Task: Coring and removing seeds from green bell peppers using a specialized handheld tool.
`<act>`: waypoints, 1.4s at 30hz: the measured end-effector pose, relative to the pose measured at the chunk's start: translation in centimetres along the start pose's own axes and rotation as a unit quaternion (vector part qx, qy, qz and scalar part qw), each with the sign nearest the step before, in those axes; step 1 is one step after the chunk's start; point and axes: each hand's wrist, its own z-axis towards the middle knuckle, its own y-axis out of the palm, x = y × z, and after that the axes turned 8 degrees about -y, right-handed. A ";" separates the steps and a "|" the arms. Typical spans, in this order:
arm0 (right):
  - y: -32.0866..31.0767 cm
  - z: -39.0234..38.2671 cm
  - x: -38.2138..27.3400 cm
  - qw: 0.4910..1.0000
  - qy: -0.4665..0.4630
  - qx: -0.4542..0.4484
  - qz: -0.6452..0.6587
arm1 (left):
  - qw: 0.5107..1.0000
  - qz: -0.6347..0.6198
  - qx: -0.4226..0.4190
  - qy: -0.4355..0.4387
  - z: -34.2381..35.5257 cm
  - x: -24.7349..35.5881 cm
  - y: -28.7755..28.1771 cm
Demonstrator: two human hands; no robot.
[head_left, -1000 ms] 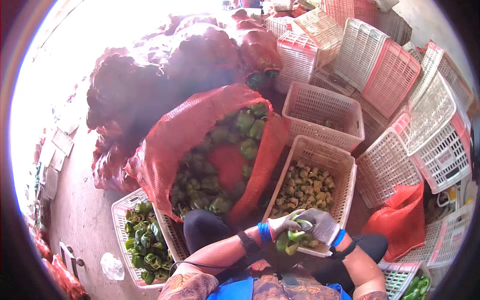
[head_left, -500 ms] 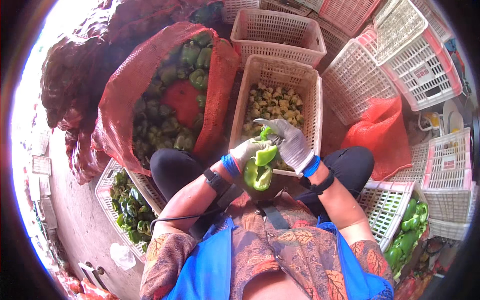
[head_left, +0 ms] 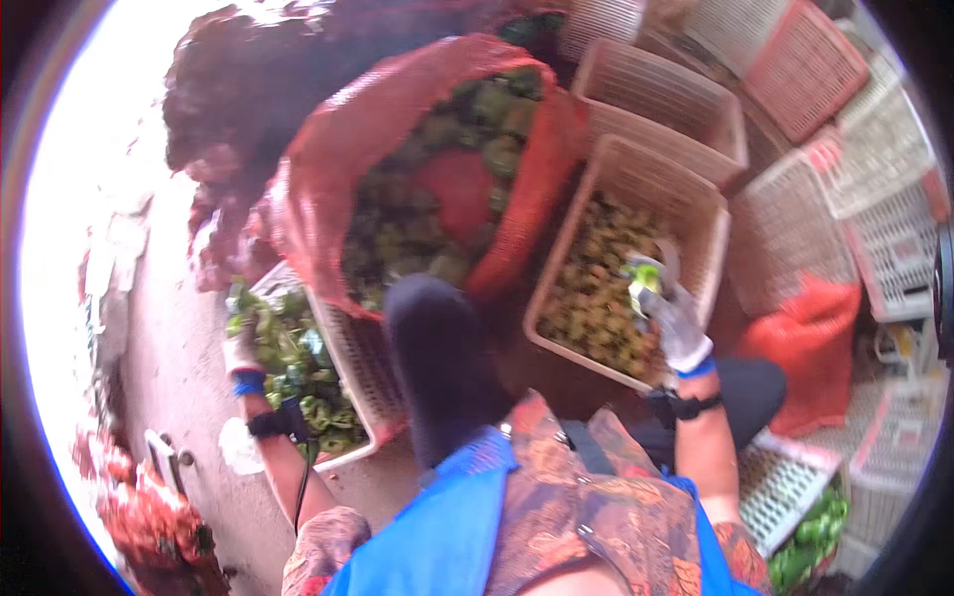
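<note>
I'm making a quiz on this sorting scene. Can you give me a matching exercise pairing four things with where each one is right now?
Things:
1. left hand
2. right hand
3. red mesh sack
4. red cloth

Places:
A. lying open, full of green peppers, ahead of the person
B. over the crate of pepper cores, holding a small green piece
C. at the crate of green peppers on the person's left
D. on the ground at the person's right

Pairs: 1-C, 2-B, 3-A, 4-D

The gloved left hand (head_left: pixel 241 350) reaches far out to the left, arm extended, while the gloved right hand (head_left: pixel 674 320) is raised forward, fingers curled closed.
</note>
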 end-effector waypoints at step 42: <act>2.4 -3.0 -4.0 0.868 -0.092 0.102 -0.476 | 0.758 -0.234 -0.186 0.580 -13.5 44.6 24.9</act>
